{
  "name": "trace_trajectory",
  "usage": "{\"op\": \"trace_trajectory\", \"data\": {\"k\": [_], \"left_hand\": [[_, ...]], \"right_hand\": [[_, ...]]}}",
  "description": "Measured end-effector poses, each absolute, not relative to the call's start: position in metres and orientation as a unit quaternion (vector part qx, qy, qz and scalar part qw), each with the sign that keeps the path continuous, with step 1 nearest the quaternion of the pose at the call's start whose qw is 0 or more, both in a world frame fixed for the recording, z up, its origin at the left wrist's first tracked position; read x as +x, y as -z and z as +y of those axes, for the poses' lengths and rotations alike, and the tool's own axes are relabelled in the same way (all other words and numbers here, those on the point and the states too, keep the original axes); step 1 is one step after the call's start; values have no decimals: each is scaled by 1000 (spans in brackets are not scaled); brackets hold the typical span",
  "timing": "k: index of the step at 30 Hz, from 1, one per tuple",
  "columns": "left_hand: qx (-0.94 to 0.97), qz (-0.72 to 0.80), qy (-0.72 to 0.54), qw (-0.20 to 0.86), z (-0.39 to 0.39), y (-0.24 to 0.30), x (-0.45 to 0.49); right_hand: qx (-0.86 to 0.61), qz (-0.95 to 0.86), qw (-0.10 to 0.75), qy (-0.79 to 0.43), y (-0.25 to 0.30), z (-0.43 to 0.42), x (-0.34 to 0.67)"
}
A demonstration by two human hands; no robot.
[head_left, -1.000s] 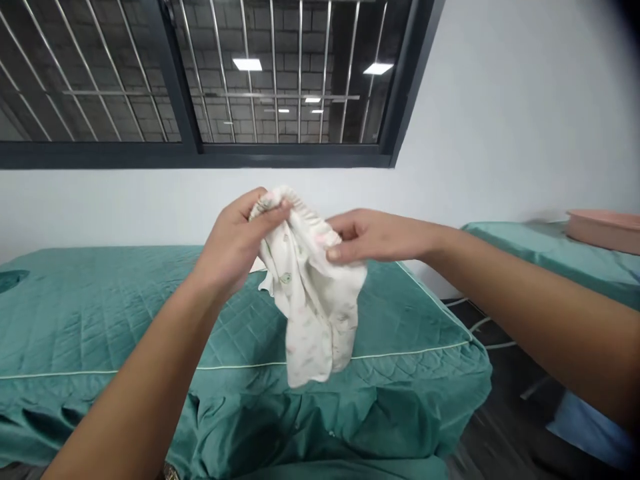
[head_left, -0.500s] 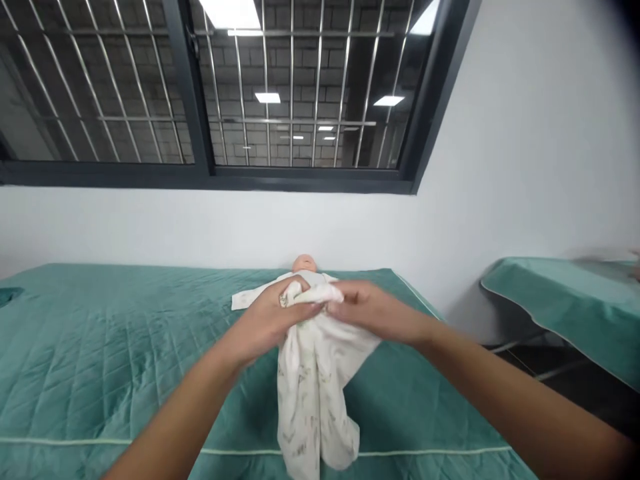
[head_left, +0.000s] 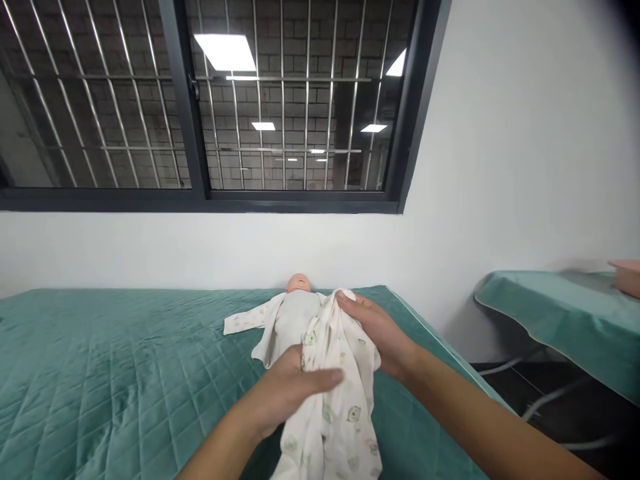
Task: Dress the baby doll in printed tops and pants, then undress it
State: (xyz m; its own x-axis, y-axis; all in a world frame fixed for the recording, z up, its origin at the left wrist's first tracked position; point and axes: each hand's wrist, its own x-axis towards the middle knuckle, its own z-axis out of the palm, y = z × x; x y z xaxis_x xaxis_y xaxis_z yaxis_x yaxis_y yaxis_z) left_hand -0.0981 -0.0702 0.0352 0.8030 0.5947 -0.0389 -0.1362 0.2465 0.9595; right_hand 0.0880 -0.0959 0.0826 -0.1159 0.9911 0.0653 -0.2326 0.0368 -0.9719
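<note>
White printed baby pants hang between my hands, their legs running down past the bottom of the view. My right hand pinches the gathered top of the pants. Lower down, my left hand is closed round their left side, with the thumb lying across the front and the other fingers hidden behind the cloth. Behind the pants a baby doll lies on its back, head toward the wall. It has on a white top with one sleeve stretched out to the left; the pants hide its lower body and right side.
A green quilted cover lies over the bed under the doll. At the back stands a white wall with a barred window. To the right, past a gap, is another green-covered surface with a pink basin-like object at its edge.
My hands have moved apart: the left came down along the pants, the right shifted right at their top. The bunched cloth has opened out, and more of the doll shows.
</note>
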Motion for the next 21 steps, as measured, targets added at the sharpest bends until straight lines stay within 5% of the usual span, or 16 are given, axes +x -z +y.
{"op": "trace_trajectory", "data": {"k": [7, 11, 14, 17, 21], "left_hand": [[526, 229, -319, 755, -51, -33, -100], [561, 234, -296, 737, -51, -27, -105], [652, 193, -162, 715, -54, -24, -113], [650, 191, -95, 729, -55, -20, -115], [519, 217, -257, 786, -50, -10, -106]], "right_hand": [[-418, -637, 284, -582, -62, -120, 90], [-480, -570, 433, -507, -54, -120, 91], [-459, -509, 550, -478, -50, -115, 93], [-410, -469, 560, -546, -44, -113, 91], [-403, -460, 498, -615, -30, -117, 84]]}}
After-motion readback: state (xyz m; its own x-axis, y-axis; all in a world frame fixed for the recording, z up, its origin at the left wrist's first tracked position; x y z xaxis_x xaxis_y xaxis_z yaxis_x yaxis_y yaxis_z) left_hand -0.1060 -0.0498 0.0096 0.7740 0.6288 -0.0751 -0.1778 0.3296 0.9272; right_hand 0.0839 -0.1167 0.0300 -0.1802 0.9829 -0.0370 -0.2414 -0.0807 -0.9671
